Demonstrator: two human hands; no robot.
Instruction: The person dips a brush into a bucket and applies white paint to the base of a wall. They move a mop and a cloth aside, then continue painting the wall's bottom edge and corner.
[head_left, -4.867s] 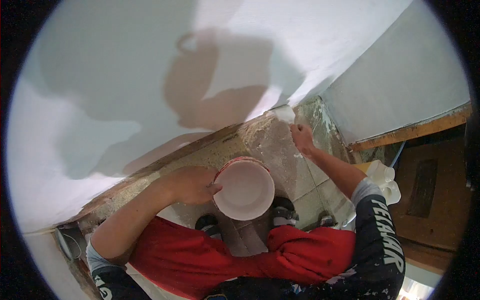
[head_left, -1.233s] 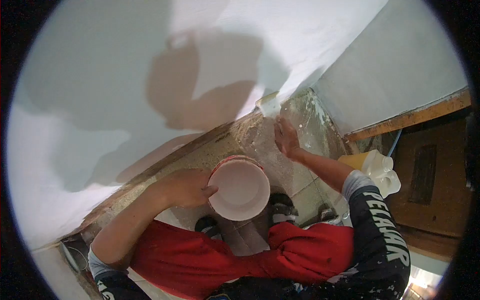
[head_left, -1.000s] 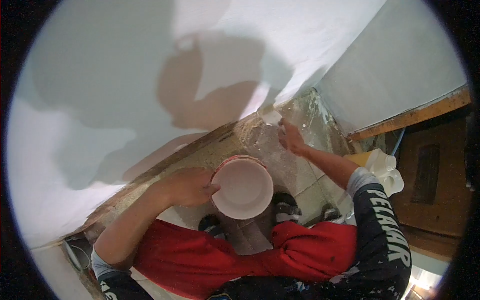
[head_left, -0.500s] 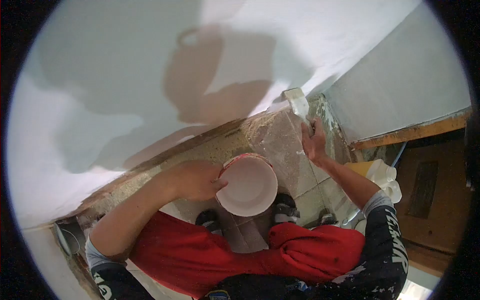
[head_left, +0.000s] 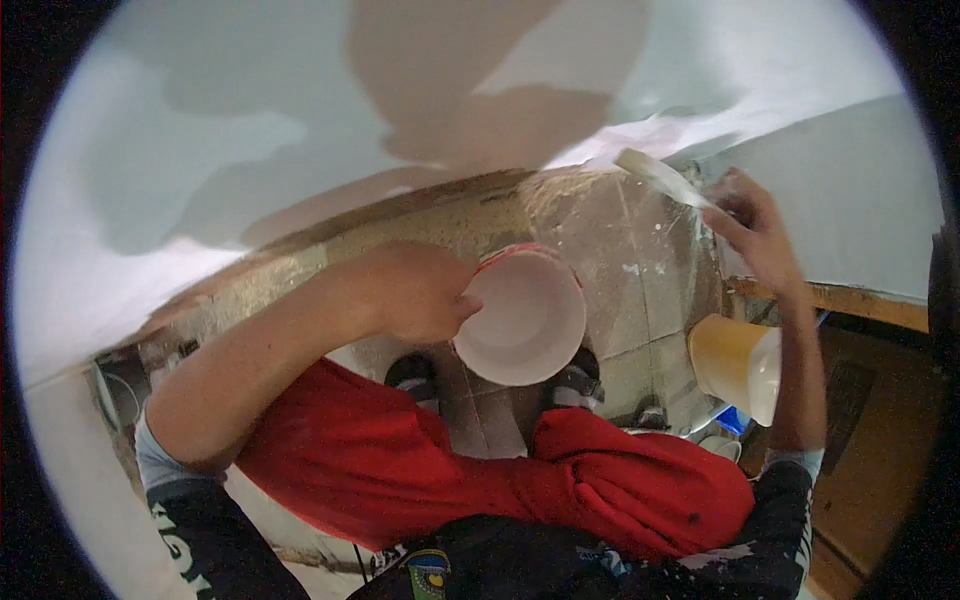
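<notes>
A round bucket (head_left: 522, 318), white inside with a reddish rim edge, hangs over the tiled floor between my knees. My left hand (head_left: 425, 295) grips its left rim, the thumb over the inside. On the right, my right hand (head_left: 750, 225) is closed around the handle of a wide paint brush (head_left: 662, 180). The brush's pale bristles point up and left, close to the lower part of the white wall (head_left: 300, 120). Whether the bristles touch the wall I cannot tell.
A yellow and white container (head_left: 715, 357) stands on the floor at the right, partly behind my right forearm. Beyond it is a brown wooden panel (head_left: 880, 430). A second wall (head_left: 830, 200) meets the first at the right. My feet are below the bucket.
My right hand has moved up and right with the brush, which now lies more sideways. The bucket and my left hand appear higher and slightly further right as the view shifts.
</notes>
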